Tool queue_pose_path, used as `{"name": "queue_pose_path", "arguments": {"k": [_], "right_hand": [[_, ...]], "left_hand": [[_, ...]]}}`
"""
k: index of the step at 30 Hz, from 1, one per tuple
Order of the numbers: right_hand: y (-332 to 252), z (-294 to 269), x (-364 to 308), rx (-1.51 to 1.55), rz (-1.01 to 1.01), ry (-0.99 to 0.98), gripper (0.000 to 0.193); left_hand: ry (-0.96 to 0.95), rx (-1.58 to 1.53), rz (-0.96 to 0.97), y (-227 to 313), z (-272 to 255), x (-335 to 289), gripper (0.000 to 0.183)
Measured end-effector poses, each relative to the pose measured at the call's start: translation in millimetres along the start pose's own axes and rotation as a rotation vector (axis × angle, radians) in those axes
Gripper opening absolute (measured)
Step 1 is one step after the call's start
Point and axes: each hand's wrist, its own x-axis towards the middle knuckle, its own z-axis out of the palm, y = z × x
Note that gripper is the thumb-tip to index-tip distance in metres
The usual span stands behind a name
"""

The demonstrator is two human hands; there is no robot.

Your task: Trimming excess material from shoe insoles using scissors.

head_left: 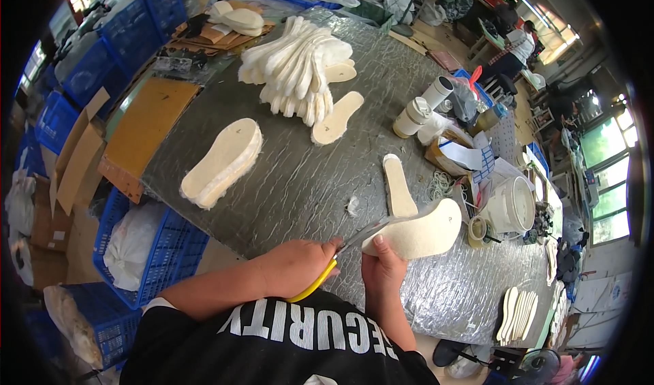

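Note:
My left hand (306, 261) is closed on a pair of scissors with yellow handles (315, 284). The scissor blades (357, 237) point right, at the edge of a cream fleece insole (426, 234). My right hand (383, 262) grips that insole near its left end, thumb on top. Another insole (400, 187) lies on the table just beyond it, partly covered by the held one. A small white tuft of fluff (352, 205) rests near the blades. Farther left lies a thick insole pair or stack (225, 160).
A large fanned pile of insoles (293, 61) sits at the far side of the dark shiny table (286, 187), with a single insole (337, 118) beside it. Cups (413, 116), a white bucket (511, 204) and clutter line the right. More insoles (518, 315) lie at the near right; blue crates (184, 249) stand left.

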Motion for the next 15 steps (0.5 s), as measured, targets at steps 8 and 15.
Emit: {"name": "queue_pose_path", "arguments": {"k": [8,15], "right_hand": [[-0.8,3.6,-1.8,-0.029,0.013,0.038,0.042],[1.3,-2.9,-0.8,-0.042,0.038,-0.016,0.042]], "left_hand": [[-0.068,0.017,-0.046,4.9,-7.6,0.8,0.049],[-0.022,0.006,0.002,-3.1,1.8,-1.1,0.047]]}}
